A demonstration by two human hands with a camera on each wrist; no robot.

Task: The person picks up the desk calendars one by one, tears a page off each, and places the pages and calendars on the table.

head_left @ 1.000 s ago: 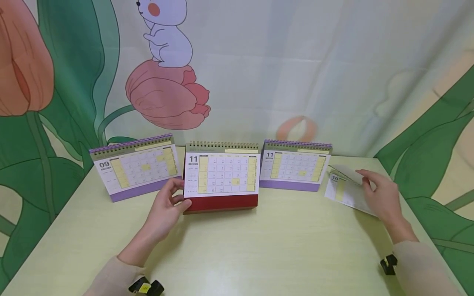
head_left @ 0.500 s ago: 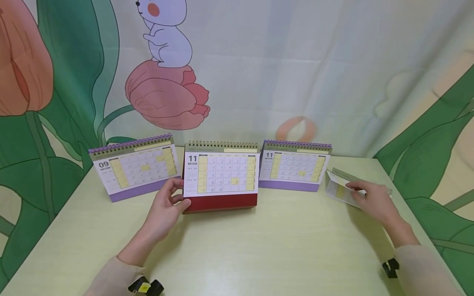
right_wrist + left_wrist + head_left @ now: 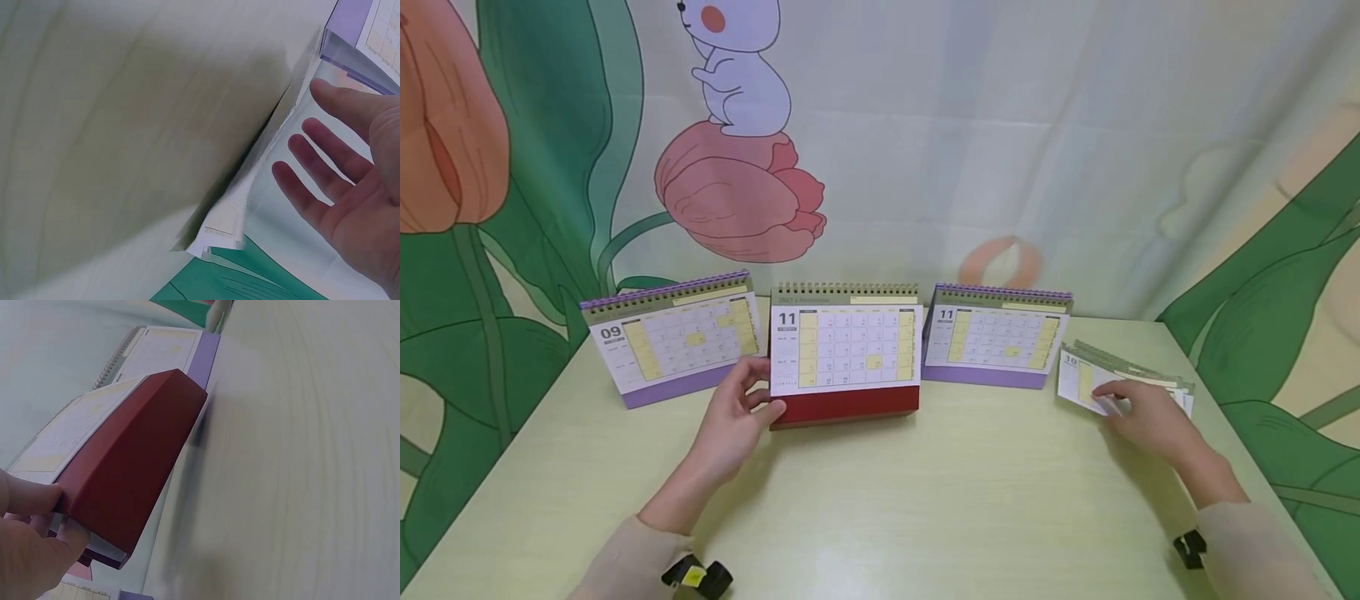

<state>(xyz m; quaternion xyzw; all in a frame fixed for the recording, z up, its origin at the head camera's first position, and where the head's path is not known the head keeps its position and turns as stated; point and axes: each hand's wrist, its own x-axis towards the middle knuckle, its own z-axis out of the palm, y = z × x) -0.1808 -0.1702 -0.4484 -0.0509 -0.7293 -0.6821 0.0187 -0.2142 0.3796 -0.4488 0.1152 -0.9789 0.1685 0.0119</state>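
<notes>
My left hand [image 3: 730, 429] holds a desk calendar with a red base [image 3: 846, 407] by its left edge, thumb in front and fingers behind. In the left wrist view the calendar's red base [image 3: 131, 456] leans over the pale table, with a shadow beside it. Over at the right, a small stack of loose calendar pages [image 3: 1077, 387], the top one marked 10, lies on the table. Just above these pages is my right hand [image 3: 1153, 421]. Seen from the right wrist, that hand [image 3: 359, 178] has its fingers spread apart with nothing between them, close to the sheets' edges [image 3: 228, 215].
A purple-based calendar showing 09 [image 3: 681, 337] stands left of the red one. Another purple-based calendar, showing 11 [image 3: 996, 337], stands between the red one and the pages. Behind the table [image 3: 925, 500] hangs a printed curtain [image 3: 887, 167] with tulips and a white animal.
The page my right hand was turning down has settled flat on the stack, and its fingers have let go. The red-based calendar has shifted very slightly up in my left hand.
</notes>
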